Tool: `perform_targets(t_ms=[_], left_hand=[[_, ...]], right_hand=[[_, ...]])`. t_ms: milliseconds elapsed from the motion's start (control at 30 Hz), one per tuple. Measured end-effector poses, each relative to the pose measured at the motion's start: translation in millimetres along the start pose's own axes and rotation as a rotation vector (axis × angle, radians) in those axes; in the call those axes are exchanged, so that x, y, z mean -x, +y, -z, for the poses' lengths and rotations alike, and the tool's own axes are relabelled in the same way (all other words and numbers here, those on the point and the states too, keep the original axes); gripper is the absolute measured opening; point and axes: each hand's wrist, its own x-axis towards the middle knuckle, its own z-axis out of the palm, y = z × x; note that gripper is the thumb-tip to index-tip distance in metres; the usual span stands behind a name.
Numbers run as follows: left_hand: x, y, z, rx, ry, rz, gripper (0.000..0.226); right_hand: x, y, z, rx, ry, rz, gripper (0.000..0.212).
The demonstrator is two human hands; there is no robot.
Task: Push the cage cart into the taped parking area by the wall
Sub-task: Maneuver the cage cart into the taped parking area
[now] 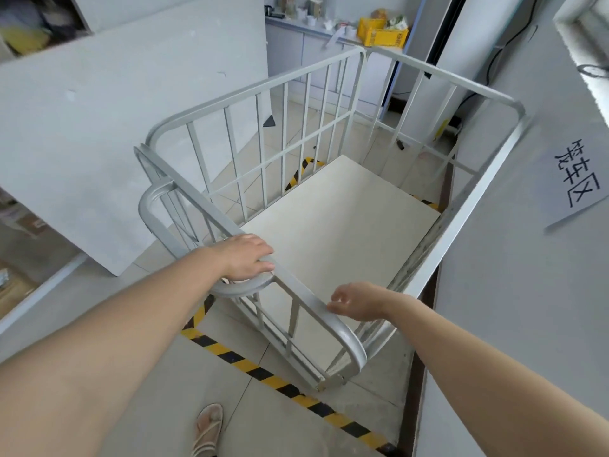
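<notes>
Tiled floor [270, 420], hazard tape [280, 384] box by wall [514, 291]; cage cart [329, 222] inside, left hand [245, 257] clasping handle [244, 285], right hand [357, 303] loose, fingers half-curled at rail

We stand in a storeroom or back workroom: hazard tape [263, 374] marks a bay on the tiled floor [290, 423] beside a wall [494, 308] with a handwritten paper sign [576, 179], a metal cage cart [329, 209] sits in it, and a counter [296, 24] behind holds a yellow crate [379, 33] and clutter
</notes>
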Motion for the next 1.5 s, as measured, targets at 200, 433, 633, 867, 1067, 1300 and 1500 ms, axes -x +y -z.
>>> perform_targets(t_ms=[200, 433, 633, 867, 1067, 1300, 1500], left_hand=[[-6.9, -87.6, 22.8, 0.019, 0.007, -0.017, 0.056], [-33.5, -171.1, 35.9, -0.088, 0.011, 0.000, 0.064], [-46.4, -177.8, 30.9, -0.141, 0.076, 0.026, 0.059], [-47.9, -177.3, 29.9, -0.166, 0.102, 0.016, 0.058], [-47.6, -177.5, 32.1, -0.134, 0.104, 0.016, 0.057], [-46.4, -178.9, 27.2, -0.147, 0.106, 0.003, 0.057], [-48.5, -178.6, 31.5, -0.136, 0.099, 0.006, 0.056]], right_hand=[[-40.6, -85.8, 17.3, -0.173, 0.089, -0.022, 0.057], [-91.7, -154.8, 31.9, -0.388, 0.154, -0.145, 0.049], [-103.4, -158.7, 14.8, -0.371, 0.220, -0.266, 0.042], [-104.3, -161.3, 14.9, -0.340, 0.238, -0.282, 0.037], [-105.0, -160.7, 17.6, -0.359, 0.219, -0.278, 0.035], [-103.2, -161.0, 13.7, -0.366, 0.214, -0.279, 0.032], [-102.2, -161.3, 20.1, -0.384, 0.211, -0.284, 0.035]])
